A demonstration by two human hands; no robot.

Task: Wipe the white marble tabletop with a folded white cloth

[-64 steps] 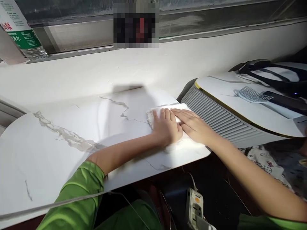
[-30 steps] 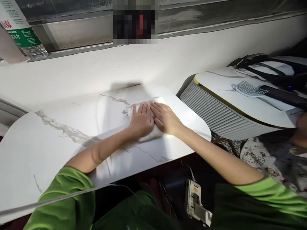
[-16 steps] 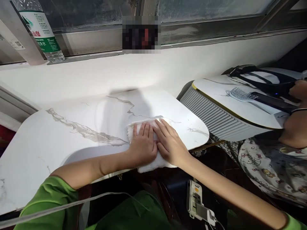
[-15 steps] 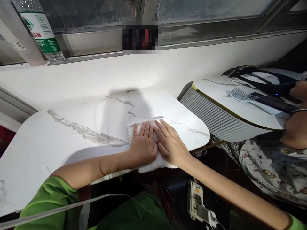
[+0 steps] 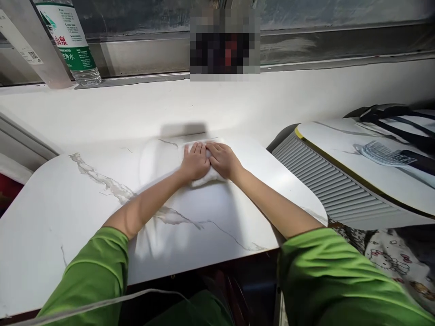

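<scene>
A white cloth lies on the white marble-patterned tabletop, close to the wall. My left hand presses flat on it with the fingers stretched forward. Beside it, my right hand also rests flat on the cloth, fingers pointing forward and to the left. The two hands touch at the thumbs. Between and below them part of the cloth shows; the rest is hidden under the palms.
Behind the table, a labelled water bottle and a pale tube-like container stand on the window ledge. At right, a second table with a ribbed side carries a hairbrush and a black-strapped item. A pale cable crosses the lower left.
Both hands and the cloth have slid forward across the tabletop, from its near edge toward the wall. The other person's arm at right has left the view.
</scene>
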